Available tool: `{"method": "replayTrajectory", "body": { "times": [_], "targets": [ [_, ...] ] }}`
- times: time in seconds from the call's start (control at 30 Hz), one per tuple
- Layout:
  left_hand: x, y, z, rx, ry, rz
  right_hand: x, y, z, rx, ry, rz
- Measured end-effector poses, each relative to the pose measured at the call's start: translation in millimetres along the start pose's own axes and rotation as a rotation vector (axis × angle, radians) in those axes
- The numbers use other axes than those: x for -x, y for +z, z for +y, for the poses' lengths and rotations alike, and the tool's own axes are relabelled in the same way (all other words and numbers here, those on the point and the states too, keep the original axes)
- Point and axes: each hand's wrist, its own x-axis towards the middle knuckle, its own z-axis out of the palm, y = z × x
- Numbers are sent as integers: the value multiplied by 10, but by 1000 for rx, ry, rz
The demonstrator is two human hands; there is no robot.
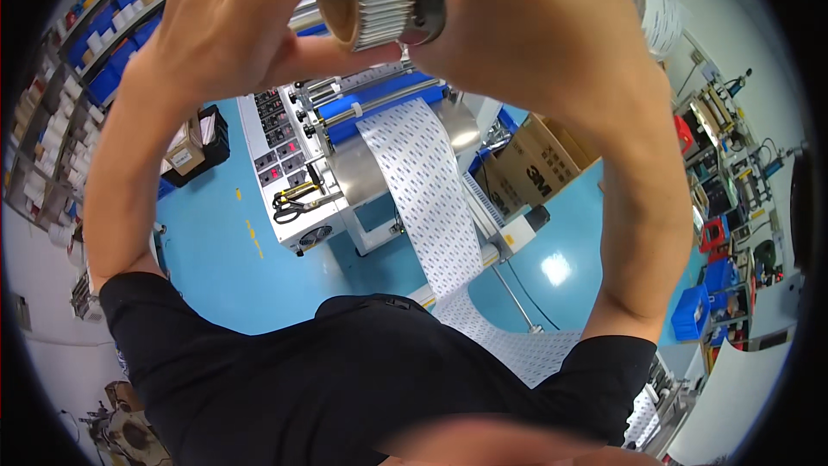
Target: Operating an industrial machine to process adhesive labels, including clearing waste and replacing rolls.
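Above the roll-fed machine (332, 223), I am holding up a ribbed metal cylinder (385, 0). My right hand (535, 26) is gripping its dark-collared end, while my left hand (216, 26) is curving around its tan-rimmed end with the thumb passing underneath, probably for support; I cannot tell whether that hand is pressing, since its upper fingers are lying out of view. On the machine's left side, black-handled scissors (291, 209) and a yellow utility knife (296, 192) are lying, presumably for easy reach. A printed liner web (416, 181) is draping over the machine's steel roller (357, 174), seemingly for guidance. To the machine's right, a cardboard box (528, 166) is standing, apparently beyond the web's path.
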Motion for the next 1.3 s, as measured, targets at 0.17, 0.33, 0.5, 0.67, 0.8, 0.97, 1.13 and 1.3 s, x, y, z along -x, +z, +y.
{"method": "replayTrajectory", "body": {
  "times": [0.17,0.33,0.5,0.67,0.8,0.97,1.13,1.3],
  "targets": [
    [165,-21,-43,-98,205,-62,47,-5,-70,-93,-45,-16],
    [262,140,36,65,92,-48,135,-33,-30,-5,19,-18],
    [252,175,312,230,-280,42,666,-473,288,31,-23,450],
    [-73,281,497,356,-560,-12,1634,-769,1493,-247,754,761],
    [32,202,573,298,-658,-52,1661,-613,1687,-184,733,447],
    [58,182,569,289,-672,-100,1674,-571,1641,-498,851,437],
    [66,253,473,216,-554,-117,1829,-612,1597,-550,847,490],
    [131,151,547,155,-647,-139,1869,-429,1857,-361,602,381]
  ]
}}
